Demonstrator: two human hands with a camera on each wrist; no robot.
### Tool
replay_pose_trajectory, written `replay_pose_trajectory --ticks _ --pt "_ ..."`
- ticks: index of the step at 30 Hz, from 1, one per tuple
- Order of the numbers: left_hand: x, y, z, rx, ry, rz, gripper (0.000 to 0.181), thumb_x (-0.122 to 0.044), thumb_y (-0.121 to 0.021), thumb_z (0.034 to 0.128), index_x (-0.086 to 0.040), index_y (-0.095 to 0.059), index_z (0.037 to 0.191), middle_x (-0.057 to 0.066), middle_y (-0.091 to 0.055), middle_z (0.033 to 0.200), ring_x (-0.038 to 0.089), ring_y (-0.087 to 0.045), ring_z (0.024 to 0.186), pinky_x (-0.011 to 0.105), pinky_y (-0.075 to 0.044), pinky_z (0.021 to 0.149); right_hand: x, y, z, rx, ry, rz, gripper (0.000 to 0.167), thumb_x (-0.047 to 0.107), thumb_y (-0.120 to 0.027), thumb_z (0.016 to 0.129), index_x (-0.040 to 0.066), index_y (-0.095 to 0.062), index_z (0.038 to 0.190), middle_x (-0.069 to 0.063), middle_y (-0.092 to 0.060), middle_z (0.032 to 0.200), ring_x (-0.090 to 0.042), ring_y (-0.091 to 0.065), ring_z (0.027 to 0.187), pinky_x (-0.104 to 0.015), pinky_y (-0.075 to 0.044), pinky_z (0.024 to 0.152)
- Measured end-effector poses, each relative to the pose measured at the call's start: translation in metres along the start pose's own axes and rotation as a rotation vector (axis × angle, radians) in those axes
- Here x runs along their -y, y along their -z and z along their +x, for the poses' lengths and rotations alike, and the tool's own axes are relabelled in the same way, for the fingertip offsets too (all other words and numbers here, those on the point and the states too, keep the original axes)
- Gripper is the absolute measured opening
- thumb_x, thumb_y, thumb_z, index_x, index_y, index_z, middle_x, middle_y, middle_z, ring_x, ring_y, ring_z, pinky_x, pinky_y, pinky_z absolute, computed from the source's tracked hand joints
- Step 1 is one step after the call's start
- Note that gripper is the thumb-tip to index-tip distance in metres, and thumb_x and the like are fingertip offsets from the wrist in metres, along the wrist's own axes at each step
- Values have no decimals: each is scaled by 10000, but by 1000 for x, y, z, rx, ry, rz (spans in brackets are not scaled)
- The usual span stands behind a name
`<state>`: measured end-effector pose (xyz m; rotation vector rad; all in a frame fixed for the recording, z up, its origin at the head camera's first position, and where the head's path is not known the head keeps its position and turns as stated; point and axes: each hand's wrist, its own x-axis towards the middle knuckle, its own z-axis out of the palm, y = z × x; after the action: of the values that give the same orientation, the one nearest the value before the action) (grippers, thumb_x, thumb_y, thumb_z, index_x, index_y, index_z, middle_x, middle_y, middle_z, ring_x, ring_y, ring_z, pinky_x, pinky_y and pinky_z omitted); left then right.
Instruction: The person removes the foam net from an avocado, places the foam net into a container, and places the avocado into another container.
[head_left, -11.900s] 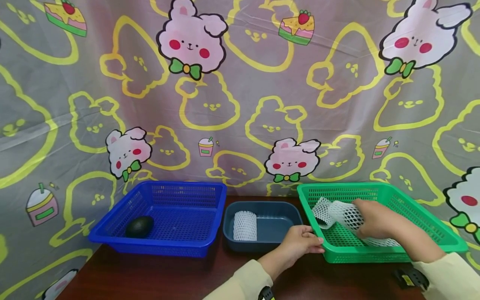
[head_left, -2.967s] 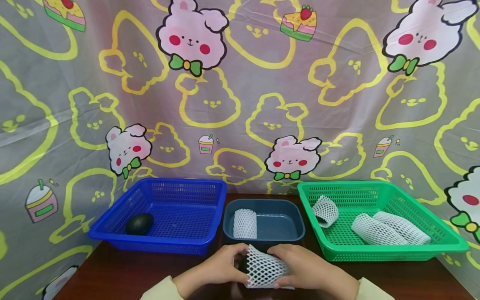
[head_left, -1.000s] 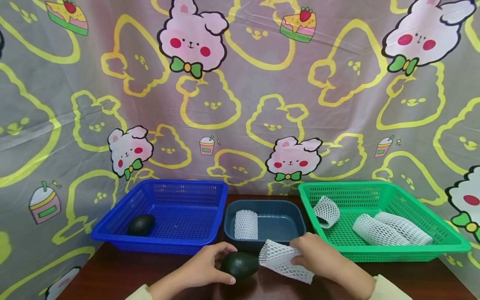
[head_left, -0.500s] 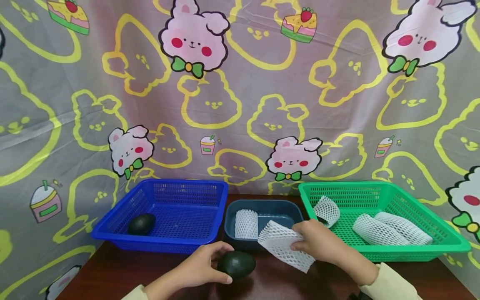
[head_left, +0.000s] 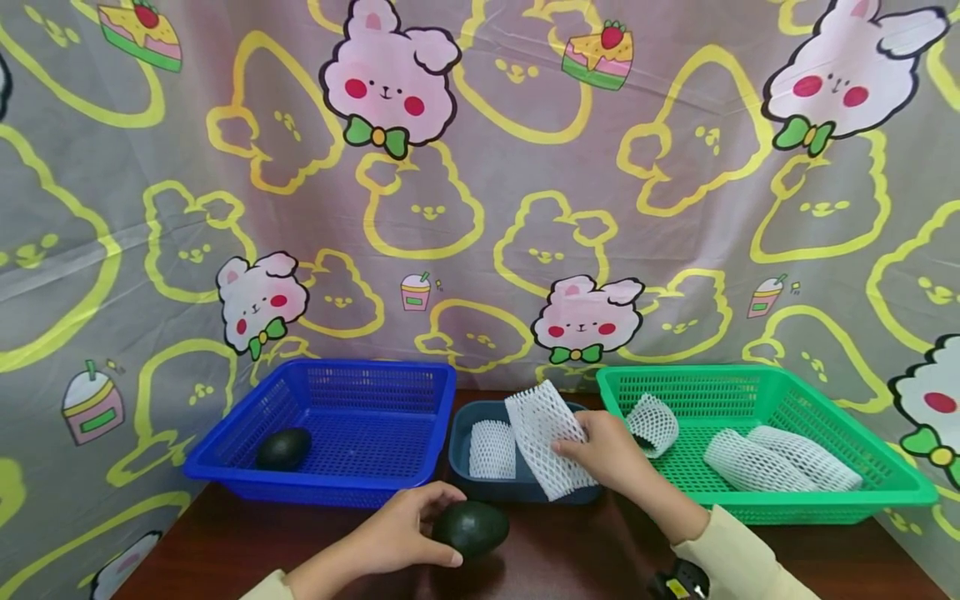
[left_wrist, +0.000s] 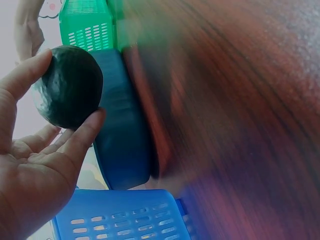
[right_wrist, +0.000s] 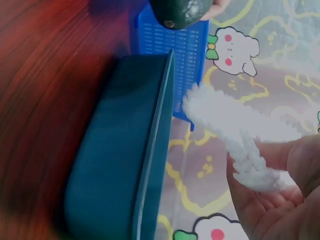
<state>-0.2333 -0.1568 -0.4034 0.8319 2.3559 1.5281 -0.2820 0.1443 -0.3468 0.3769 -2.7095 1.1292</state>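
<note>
My left hand [head_left: 408, 529] grips a dark green avocado [head_left: 472, 528] above the front of the table. In the left wrist view its thumb and fingers curve around the avocado [left_wrist: 70, 87]. My right hand [head_left: 611, 450] pinches a white foam net sleeve [head_left: 546, 433], flattened, over the right part of a dark blue-grey bin [head_left: 525, 490]. Another foam net sleeve [head_left: 492, 450] lies in the bin's left side. The right wrist view shows the held foam sleeve [right_wrist: 240, 125] between thumb and fingers, beside the bin's wall [right_wrist: 115, 150].
A blue basket [head_left: 375, 483] at left holds one avocado [head_left: 283, 450]. In the green basket [head_left: 795, 508] at right lie two long foam-sleeved pieces [head_left: 757, 462] and a short sleeve [head_left: 652, 425] with something dark in its mouth. A patterned curtain [head_left: 480, 250] hangs behind.
The foam sleeve came off the avocado. My right hand has carried it up and back from the table front to over the bin. My left hand keeps the bare avocado, nearly still.
</note>
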Motion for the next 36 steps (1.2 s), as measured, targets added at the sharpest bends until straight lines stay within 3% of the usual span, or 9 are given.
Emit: replay_pose_trajectory --ticks 4,10,21,28,36 --pt "0 0 -1 3 -1 -6 524 -141 -851 728 -44 -595 1174 16 -642 994 133 -642 893 243 -538 741 2 -10 9 -55 -81 48 224 152 -784 822 -12 -692 942 -39 -654 735 -154 -570 604 -310 -480 532" --pt "0 -1 -2 1 -11 -17 523 -122 -848 727 -42 -594 1177 19 -641 994 132 -641 891 245 -539 740 -3 -26 23 -58 -174 141 289 144 -760 848 -57 -684 1041 -91 -692 829 -179 -615 654 -336 -532 588" --pt "3 -2 -2 -1 -11 -13 521 -151 -849 729 -60 -596 1174 11 -651 1003 129 -648 903 244 -541 742 -23 -53 42 -8 -312 247 207 103 -726 869 -78 -679 958 -85 -666 759 -180 -608 661 -338 -524 614" --pt "3 -2 -2 2 -10 -16 512 -160 -850 733 -74 -599 1171 11 -653 1011 134 -650 913 243 -540 743 -29 -65 48 9 -361 204 176 93 -744 839 -64 -672 875 -85 -639 747 -184 -566 663 -325 -487 594" --pt "4 -2 -1 0 -5 -13 516 -158 -852 733 -75 -600 1175 14 -649 1007 135 -650 907 247 -543 739 -33 -74 53 5 -388 82 294 94 -795 788 -113 -623 910 -129 -612 792 -224 -546 697 -361 -498 631"
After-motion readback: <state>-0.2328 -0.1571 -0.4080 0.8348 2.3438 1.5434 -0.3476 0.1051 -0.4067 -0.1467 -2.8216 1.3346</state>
